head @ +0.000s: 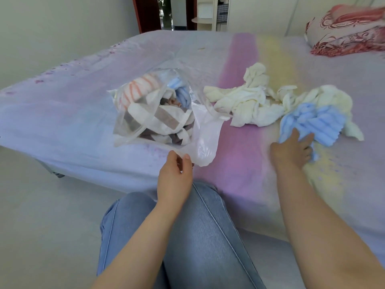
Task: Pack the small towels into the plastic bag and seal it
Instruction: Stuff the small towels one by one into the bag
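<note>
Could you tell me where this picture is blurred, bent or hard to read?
Head view: wide-angle bending curves the bed edge; the patterned pillow at top right is smeared; the plastic bag is translucent with pale sheen, softening the towels inside; light is soft, shadows faint.

A bed (83, 97) under a pale lilac sheet is carrying everything, a pink band and a faint yellow band running across the sheet toward the far side. A clear plastic bag (200, 130) is lying on its left part, mouth toward the near edge, with striped towels showing through it. Just right of the bag, on the pink and yellow bands, a heap of cream towels (250, 103) is sprawling, touching a blue towel (312, 122) nearer the front. At the far right corner a red-and-white patterned folded blanket (345, 32) is sitting, well apart from the towels.
</note>
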The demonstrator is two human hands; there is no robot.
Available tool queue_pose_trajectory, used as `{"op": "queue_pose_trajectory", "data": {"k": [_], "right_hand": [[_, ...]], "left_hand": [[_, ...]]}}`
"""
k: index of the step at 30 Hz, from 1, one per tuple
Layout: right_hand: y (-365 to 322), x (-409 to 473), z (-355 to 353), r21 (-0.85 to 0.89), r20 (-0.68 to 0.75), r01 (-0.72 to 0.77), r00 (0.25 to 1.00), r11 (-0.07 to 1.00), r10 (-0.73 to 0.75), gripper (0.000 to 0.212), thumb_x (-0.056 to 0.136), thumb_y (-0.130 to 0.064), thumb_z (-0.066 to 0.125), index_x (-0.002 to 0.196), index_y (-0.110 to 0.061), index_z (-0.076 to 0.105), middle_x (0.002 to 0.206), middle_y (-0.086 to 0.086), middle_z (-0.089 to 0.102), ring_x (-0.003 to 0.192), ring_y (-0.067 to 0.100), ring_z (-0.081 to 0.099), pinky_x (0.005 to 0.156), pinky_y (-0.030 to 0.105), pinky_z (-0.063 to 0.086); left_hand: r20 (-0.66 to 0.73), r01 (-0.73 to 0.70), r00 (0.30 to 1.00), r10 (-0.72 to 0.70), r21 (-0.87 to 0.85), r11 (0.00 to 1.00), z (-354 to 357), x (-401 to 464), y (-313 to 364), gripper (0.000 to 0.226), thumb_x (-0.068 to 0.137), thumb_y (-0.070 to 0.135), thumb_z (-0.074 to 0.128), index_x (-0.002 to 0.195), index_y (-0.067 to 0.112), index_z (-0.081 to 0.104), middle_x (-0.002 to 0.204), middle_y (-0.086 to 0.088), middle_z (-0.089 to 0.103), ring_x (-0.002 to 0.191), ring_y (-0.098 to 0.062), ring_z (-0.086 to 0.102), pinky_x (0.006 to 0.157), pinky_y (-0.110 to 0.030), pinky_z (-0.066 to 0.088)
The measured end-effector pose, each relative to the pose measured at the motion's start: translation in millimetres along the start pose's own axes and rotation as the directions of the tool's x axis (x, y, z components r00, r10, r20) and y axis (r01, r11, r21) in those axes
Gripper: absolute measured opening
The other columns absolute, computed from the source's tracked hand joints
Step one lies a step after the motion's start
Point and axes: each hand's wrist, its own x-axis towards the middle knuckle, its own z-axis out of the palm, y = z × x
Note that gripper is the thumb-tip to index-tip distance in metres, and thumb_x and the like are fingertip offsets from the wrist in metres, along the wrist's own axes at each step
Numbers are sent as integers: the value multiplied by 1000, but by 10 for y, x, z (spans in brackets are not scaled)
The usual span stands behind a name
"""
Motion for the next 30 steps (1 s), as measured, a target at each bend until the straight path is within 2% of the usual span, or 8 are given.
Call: {"op": "queue_pose_trajectory", "data": {"k": [4,8,11,15,20,23,26,30], "right_hand": [[152,104,-5,-124,-4,39,999,992,-40,36,89,-21,51,123,-11,52,121,20,59,116,35,54,95,42,32],[25,-92,-218,-78,153,311,943,947,-297,31,86,-26,43,105,-12,64,111,18,65,108,37,59,90,42,43],[-180,-674,-627,248,445,455,731,856,-517,26,82,-34,45,81,-23,68,89,5,71,88,23,66,79,30,48],[-310,-1425,-1170,696,578,183,431,694,-693,9,74,-21,60,80,-23,67,69,-8,69,68,1,62,63,15,47],[-197,-1183,-757,217,271,572,743,791,-612,35,75,-45,48,91,-19,65,115,4,61,107,24,57,90,37,44],[-50,-708,-533,-65,235,459,870,886,-433,30,83,-35,48,106,-25,65,155,11,23,142,35,20,111,53,22],[46,-398,-472,14,270,213,940,977,-209,34,89,-32,53,122,-22,54,158,14,13,141,39,22,109,55,24],[-18,-358,-383,32,348,193,918,981,-192,50,88,-28,57,127,0,42,119,22,59,110,38,57,85,40,44]], "left_hand": [[55,-43,998,43,-1,999,113,-45,-12,20,99,35,43,86,24,53,82,11,69,81,-12,67,77,-35,51],[168,-124,979,117,31,992,179,-143,0,13,97,29,51,106,31,43,98,19,61,72,-5,65,66,-20,45],[306,-198,936,176,43,979,189,-190,-30,46,93,25,57,131,36,33,112,21,56,79,2,62,65,-9,44],[498,-199,839,219,-94,976,224,-177,-117,73,82,28,73,142,36,32,135,6,49,118,-5,56,96,-27,49],[373,-181,903,215,-125,975,169,-185,-77,23,94,13,56,99,35,55,93,14,58,79,10,54,73,-8,41],[360,-137,917,171,-119,983,135,-178,-97,16,93,12,57,102,24,55,96,17,63,86,11,58,76,-8,42],[344,-100,930,130,-103,990,114,-158,-134,18,94,16,59,103,31,57,110,21,64,102,10,58,84,-7,44],[351,-75,930,109,-111,991,95,-174,-183,33,95,21,59,123,37,52,123,23,57,117,11,50,91,-6,40]]}}
